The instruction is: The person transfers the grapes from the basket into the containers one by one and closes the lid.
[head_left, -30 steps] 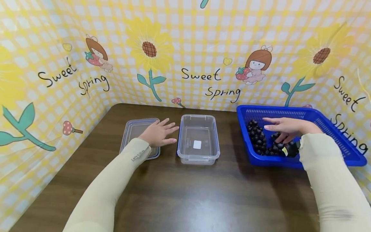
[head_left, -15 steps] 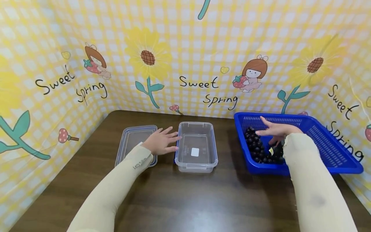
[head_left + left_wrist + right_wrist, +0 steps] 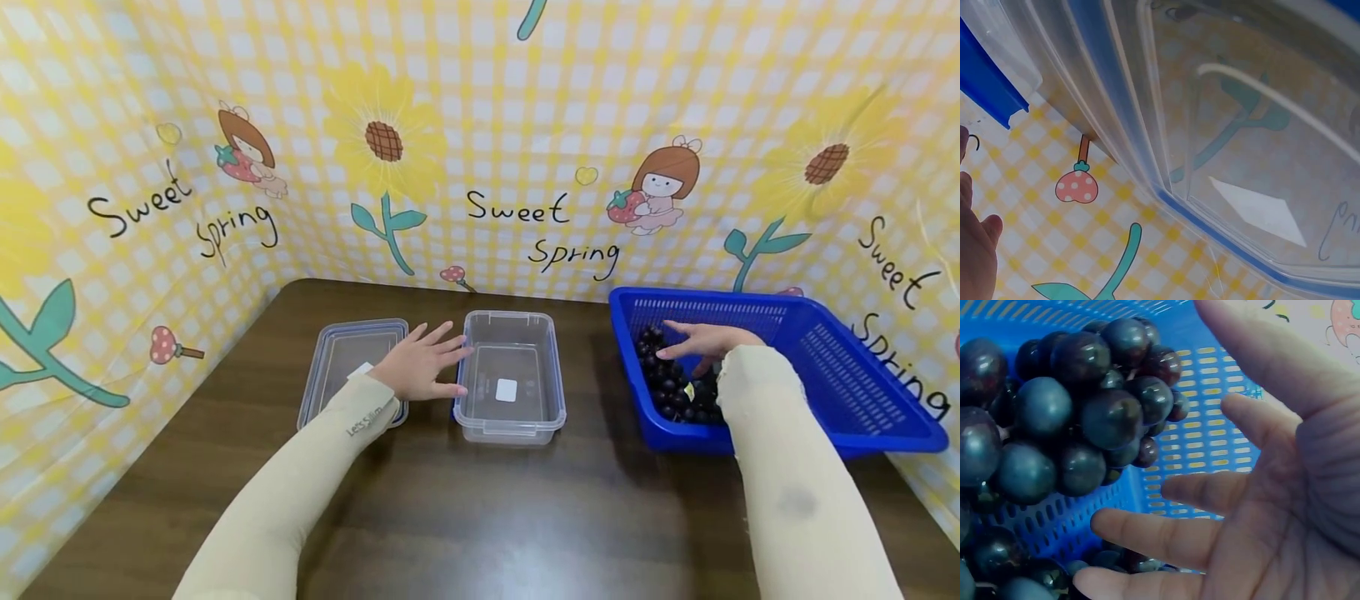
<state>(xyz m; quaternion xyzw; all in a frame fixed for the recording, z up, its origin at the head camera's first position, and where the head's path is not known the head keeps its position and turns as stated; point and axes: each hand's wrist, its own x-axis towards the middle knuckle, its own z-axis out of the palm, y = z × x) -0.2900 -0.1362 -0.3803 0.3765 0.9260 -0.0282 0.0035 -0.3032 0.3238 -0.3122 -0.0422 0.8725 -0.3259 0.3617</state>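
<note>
Fingers spread, my left hand (image 3: 420, 367) reaches toward a clear plastic food container (image 3: 510, 428), its fingertips right at the left rim. Under that forearm lies a clear lid (image 3: 341, 354) with a blue seal, its white label partly covered. In the left wrist view only some fingers (image 3: 975, 250) show at the left edge. On the right, my right hand (image 3: 705, 343) is inside a blue basket (image 3: 847, 375), close over dark grapes (image 3: 663, 387). The right wrist view shows its fingers loosely spread beside a bunch of grapes (image 3: 1079, 412), not closed round it.
The brown wooden table (image 3: 480, 517) carries the lid, container and basket in a row from left to right. A yellow checked cloth (image 3: 480, 150) printed with sunflowers stands close behind and at both sides. A small yellow tag (image 3: 689, 391) shows among the grapes.
My right hand has moved left and lower toward the grapes in the basket. My left hand has shifted slightly right, bringing its fingertips to the container's rim.
</note>
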